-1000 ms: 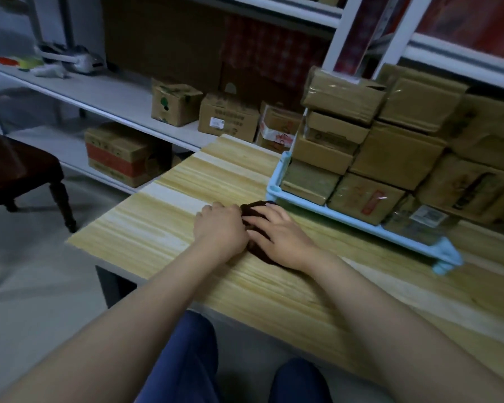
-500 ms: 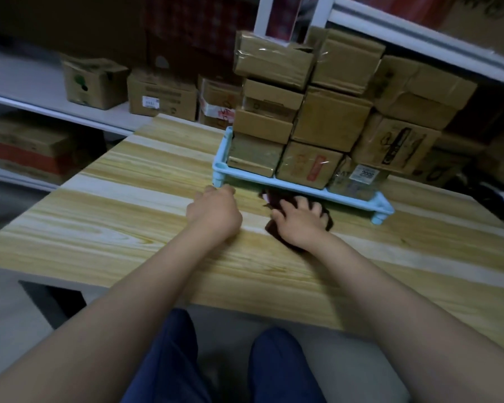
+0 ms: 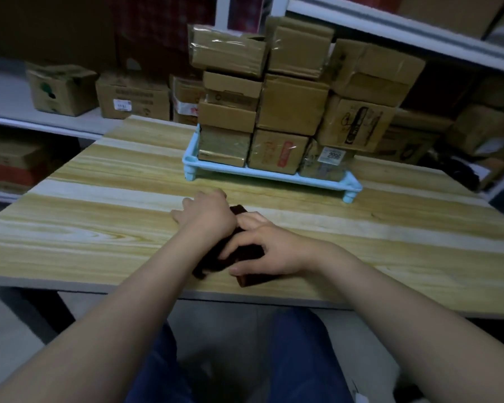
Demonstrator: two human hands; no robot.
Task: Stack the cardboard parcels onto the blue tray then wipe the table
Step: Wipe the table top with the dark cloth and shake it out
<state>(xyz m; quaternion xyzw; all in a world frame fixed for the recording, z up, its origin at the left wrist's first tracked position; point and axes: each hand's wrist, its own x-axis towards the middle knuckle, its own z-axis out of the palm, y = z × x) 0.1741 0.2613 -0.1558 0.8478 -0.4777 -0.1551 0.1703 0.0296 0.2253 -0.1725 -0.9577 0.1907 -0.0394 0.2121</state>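
Several cardboard parcels (image 3: 291,103) stand stacked three layers high on the light blue tray (image 3: 274,177) at the back middle of the wooden table (image 3: 99,216). A dark brown cloth (image 3: 245,258) lies on the table near its front edge. My right hand (image 3: 262,248) presses down on the cloth with its fingers curled over it. My left hand (image 3: 207,216) rests on the cloth's far left part, fingers bent; most of the cloth is hidden under both hands.
White shelves behind the table carry more cardboard boxes (image 3: 131,94) at the left and at the right (image 3: 483,132). The table's front edge runs just below my hands, and my knees in blue trousers (image 3: 300,353) are under it.
Both hands and the cloth have moved away from the tray toward the table's front edge. My left hand, which lay beside the cloth, is now back on it next to my right hand.
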